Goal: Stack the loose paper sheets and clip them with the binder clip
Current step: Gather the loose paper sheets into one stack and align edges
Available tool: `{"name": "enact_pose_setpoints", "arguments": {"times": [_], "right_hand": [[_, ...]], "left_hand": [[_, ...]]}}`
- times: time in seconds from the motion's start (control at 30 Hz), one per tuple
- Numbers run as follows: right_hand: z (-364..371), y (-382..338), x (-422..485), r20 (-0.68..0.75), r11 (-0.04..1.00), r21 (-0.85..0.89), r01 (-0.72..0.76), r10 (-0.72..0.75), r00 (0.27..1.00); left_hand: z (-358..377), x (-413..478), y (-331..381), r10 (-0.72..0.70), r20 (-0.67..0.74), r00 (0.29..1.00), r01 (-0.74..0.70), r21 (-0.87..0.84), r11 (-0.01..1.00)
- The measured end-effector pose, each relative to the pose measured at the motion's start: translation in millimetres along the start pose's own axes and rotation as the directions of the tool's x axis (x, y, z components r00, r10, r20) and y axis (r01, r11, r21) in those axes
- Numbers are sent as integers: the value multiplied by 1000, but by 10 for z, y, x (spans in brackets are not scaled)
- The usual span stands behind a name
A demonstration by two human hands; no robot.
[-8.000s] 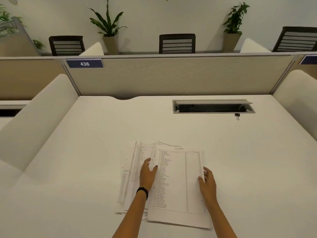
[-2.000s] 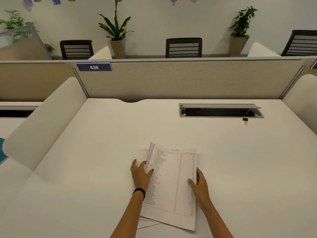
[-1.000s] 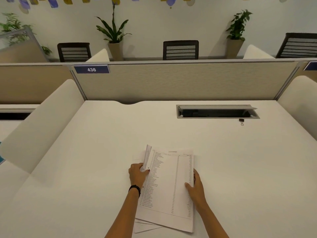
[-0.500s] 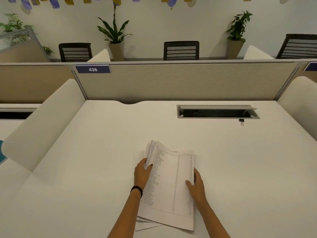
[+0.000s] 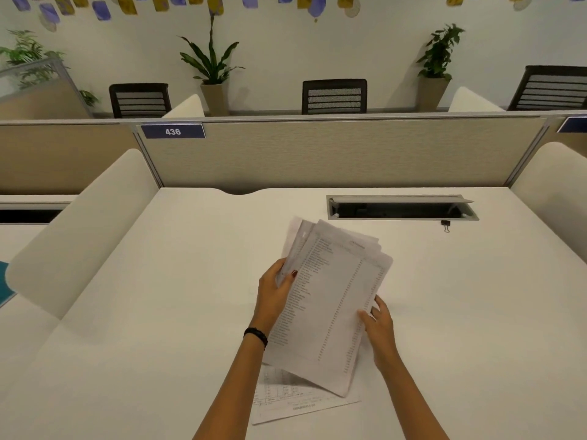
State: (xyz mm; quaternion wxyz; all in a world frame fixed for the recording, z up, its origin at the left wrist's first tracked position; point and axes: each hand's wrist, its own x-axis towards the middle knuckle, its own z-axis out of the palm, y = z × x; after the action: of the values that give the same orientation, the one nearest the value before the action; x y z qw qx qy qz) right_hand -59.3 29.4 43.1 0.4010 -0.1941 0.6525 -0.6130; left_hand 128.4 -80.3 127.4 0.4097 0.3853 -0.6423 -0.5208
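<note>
Printed sheets (image 5: 330, 300) fanned, tilted; binder clip (image 5: 446, 225) by desk slot.

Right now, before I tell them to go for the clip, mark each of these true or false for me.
1. Both hands hold the sheaf of papers. True: the left hand grips its left edge, the right hand its right edge.
2. The binder clip is already on the papers. False: it lies on the desk, just in front of the cable tray.
3. Every sheet is in the sheaf. False: one sheet lies flat on the desk beneath it.
4. The sheaf's edges are squared. False: the top corners fan out unevenly.
5. A dark band sits on the left wrist. True.
</note>
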Motion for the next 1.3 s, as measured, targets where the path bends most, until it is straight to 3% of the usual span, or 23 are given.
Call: {"name": "enact_pose_setpoints", "arguments": {"times": [0.17, 0.33, 0.47, 0.63, 0.9, 1.1, 1.2, 1.3], "right_hand": [[22, -401, -6, -101, 978, 102, 181, -171, 980], [76, -732, -97, -130, 923, 91, 374, -362, 923], [86, -812, -162, -119, 888, 56, 457, -448, 886], [88, -749, -208, -64, 891, -6, 455, -454, 888], [93, -807, -241, -95, 898, 12, 440, -437, 894], [53, -873, -263, -97, 893, -6, 451, -449, 888], [30, -884, -281, -80, 898, -6, 441, -440, 895], [17, -902, -293, -70, 899, -5, 438, -437, 897]], "left_hand": [[53, 19, 251, 77, -90, 993, -85, -88, 992], [80, 15, 397, 162, -204, 966, -198, -174, 965], [123, 15, 412, 161, -268, 950, -193, -97, 976], [224, -28, 341, 133, -243, 961, -166, -121, 979], [335, 9, 452, 133, -264, 955, -164, -97, 982], [330, 25, 582, 173, -373, 912, -215, -75, 974], [334, 118, 698, 112, -454, 884, -165, -80, 983], [355, 211, 790, 49, -447, 893, -88, -66, 994]]}}
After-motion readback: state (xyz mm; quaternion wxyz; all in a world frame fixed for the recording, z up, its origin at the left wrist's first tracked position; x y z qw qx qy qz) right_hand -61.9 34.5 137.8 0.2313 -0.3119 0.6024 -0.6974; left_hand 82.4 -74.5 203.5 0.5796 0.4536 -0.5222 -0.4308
